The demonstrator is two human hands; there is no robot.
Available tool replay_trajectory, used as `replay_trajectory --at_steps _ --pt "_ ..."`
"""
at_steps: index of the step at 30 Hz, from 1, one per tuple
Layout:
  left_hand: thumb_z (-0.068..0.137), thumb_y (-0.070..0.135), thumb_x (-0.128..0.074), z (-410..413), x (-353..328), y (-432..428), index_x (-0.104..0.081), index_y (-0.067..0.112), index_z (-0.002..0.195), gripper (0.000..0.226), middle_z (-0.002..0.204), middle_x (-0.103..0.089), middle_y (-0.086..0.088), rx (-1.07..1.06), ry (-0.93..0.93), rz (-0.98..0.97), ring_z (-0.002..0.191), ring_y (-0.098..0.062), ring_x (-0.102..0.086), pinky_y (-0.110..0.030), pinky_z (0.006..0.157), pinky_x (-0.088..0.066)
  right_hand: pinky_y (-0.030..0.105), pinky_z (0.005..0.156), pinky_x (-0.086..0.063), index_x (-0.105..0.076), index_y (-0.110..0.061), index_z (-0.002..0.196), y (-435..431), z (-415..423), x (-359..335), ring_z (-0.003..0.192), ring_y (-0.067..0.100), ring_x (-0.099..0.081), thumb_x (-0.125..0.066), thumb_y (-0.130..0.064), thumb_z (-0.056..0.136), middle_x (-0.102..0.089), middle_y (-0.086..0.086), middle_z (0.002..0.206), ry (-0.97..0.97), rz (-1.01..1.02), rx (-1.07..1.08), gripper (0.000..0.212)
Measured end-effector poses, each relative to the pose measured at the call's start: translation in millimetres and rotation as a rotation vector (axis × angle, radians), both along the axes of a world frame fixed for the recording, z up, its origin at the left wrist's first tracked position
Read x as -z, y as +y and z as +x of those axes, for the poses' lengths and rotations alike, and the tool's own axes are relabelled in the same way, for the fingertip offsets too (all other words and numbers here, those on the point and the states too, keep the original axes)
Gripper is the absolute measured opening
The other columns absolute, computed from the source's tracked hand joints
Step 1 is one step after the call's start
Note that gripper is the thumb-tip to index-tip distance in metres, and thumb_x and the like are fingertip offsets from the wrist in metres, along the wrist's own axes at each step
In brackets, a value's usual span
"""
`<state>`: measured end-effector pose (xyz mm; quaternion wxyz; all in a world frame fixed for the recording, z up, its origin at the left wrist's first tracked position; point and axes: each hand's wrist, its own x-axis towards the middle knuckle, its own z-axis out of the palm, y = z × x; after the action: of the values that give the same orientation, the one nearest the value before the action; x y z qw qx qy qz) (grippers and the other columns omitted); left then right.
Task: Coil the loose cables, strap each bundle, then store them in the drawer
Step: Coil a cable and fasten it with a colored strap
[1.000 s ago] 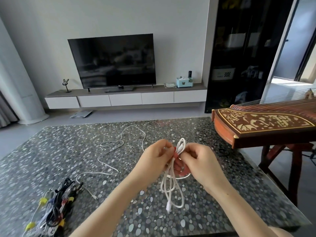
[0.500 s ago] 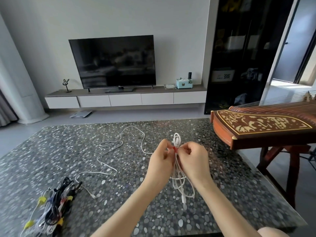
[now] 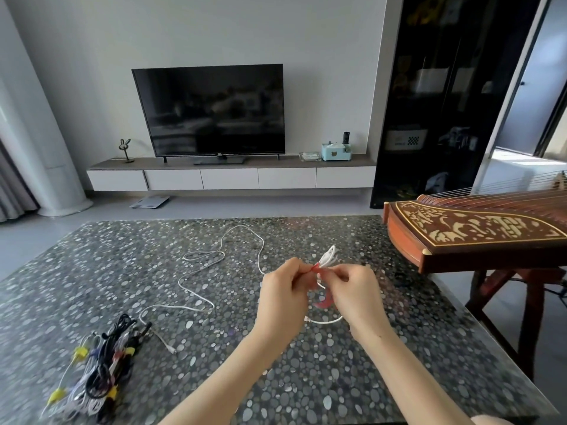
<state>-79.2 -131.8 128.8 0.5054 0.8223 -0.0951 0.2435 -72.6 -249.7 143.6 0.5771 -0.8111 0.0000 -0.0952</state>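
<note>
While left hand (image 3: 283, 297) and right hand (image 3: 352, 297) pinch red strap (image 3: 315, 267) | coiled white cable (image 3: 328, 258) between them

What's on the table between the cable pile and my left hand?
Head view: a loose white cable snakes over the table between pile and left hand, its plug near the pile.

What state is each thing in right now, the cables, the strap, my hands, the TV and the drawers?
White bundle, coiled, held above the table.
Red strap, at the bundle's neck, fastening unclear.
Left hand, pinches the red strap.
Right hand, grips the white bundle.
Loose cable, uncoiled, sprawled on the table.
Cable pile, tied in bundles, lying on the table.
TV, off.
Drawers, shut.
</note>
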Motion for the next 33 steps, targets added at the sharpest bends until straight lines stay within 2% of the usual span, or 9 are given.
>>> replay_trajectory --at_steps 3,8,13,17,20,23,26,29,33 --pt "0.091 0.001 -0.055 1.3 -1.3 -0.3 -0.064 0.009 0.081 0.016 0.067 -0.065 -0.001 -0.007 0.017 -0.066 0.056 -0.016 -0.061 -0.040 0.053 -0.054 0.038 0.049 -0.044 -0.069 -0.012 0.069 -0.7 -12.9 2.8 0.049 0.023 -0.063 -0.056 -0.020 0.095 -0.068 0.004 0.055 -0.054 -0.081 -0.077 0.030" --pt "0.086 0.001 -0.061 6.1 -10.0 3.3 -0.063 0.010 0.075 0.015 0.062 -0.062 0.000 -0.015 -0.044 0.055 0.052 -0.012 -0.052 -0.027 0.051 -0.042 0.023 0.041 -0.045 -0.066 -0.008 0.078 -8.3 -34.1 -6.1 0.042 0.004 -0.058 -0.050 -0.017 0.096 -0.069 0.001 0.060 -0.041 -0.305 -0.253 0.025" --pt "0.085 -0.004 -0.058 -1.3 -11.5 -2.3 -0.059 -0.001 0.070 0.015 0.060 -0.059 -0.004 0.161 -0.167 0.317 0.051 -0.014 -0.047 -0.020 0.050 -0.036 0.018 0.029 -0.027 -0.062 0.008 0.078 -32.9 -12.1 -47.6 0.034 0.010 -0.044 -0.050 -0.002 0.092 -0.060 0.009 0.051 0.327 0.245 -0.374 0.021" --pt "0.083 0.000 -0.064 -3.5 -10.3 1.0 -0.060 0.003 0.073 0.011 0.064 -0.059 0.006 0.249 -0.115 0.286 0.051 -0.006 -0.047 -0.012 0.050 -0.036 0.013 0.023 -0.023 -0.056 0.007 0.085 -34.4 3.1 -53.2 0.028 0.003 -0.037 -0.043 -0.001 0.094 -0.050 0.002 0.048 0.654 0.710 -0.362 0.018" --pt "0.081 0.010 -0.072 -6.5 -5.3 -1.3 -0.059 0.003 0.074 0.016 0.067 -0.064 -0.004 0.274 0.004 0.162 0.053 -0.005 -0.046 -0.020 0.051 -0.039 0.013 0.022 -0.025 -0.054 0.007 0.088 -34.7 8.0 -47.6 0.027 0.003 -0.039 -0.042 -0.004 0.096 -0.049 0.002 0.046 0.744 0.838 -0.360 0.019" --pt "0.081 0.008 -0.073 -7.7 -3.2 -6.0 -0.059 0.012 0.069 0.018 0.068 -0.066 0.006 0.245 0.070 0.078 0.054 0.000 -0.052 -0.015 0.053 -0.041 0.013 0.023 -0.027 -0.057 0.009 0.092 -39.7 11.5 -43.7 0.027 0.003 -0.039 -0.042 -0.010 0.098 -0.047 0.000 0.044 0.786 0.899 -0.389 0.025" --pt "0.083 0.003 -0.069 -10.1 -5.7 -6.4 -0.062 0.006 0.071 0.014 0.065 -0.069 -0.005 0.308 0.237 -0.186 0.056 -0.010 -0.061 -0.020 0.056 -0.048 0.015 0.025 -0.028 -0.068 0.011 0.096 -56.3 16.2 -40.2 0.029 0.004 -0.038 -0.044 -0.020 0.099 -0.046 0.001 0.046 0.653 0.759 -0.458 0.039" --pt "0.086 -0.005 -0.060 -7.1 -12.8 -1.4 -0.058 -0.004 0.072 0.014 0.063 -0.067 -0.013 0.402 0.482 -0.547 0.052 -0.016 -0.058 -0.019 0.049 -0.047 0.018 0.037 -0.032 -0.072 -0.009 0.105 -70.1 19.0 -28.0 0.042 0.009 -0.045 -0.049 -0.023 0.098 -0.058 0.003 0.058 0.266 0.331 -0.349 0.028" --pt "0.088 -0.010 -0.047 -3.5 -17.0 3.2 -0.056 -0.003 0.070 0.021 0.062 -0.060 -0.017 0.585 0.711 -0.902 0.044 -0.014 -0.051 -0.016 0.040 -0.038 0.032 0.089 -0.047 -0.069 -0.030 0.113 -64.3 13.2 -3.3 0.106 0.007 -0.062 -0.042 -0.023 0.098 -0.069 -0.010 0.114 0.035 0.209 -0.454 0.032"
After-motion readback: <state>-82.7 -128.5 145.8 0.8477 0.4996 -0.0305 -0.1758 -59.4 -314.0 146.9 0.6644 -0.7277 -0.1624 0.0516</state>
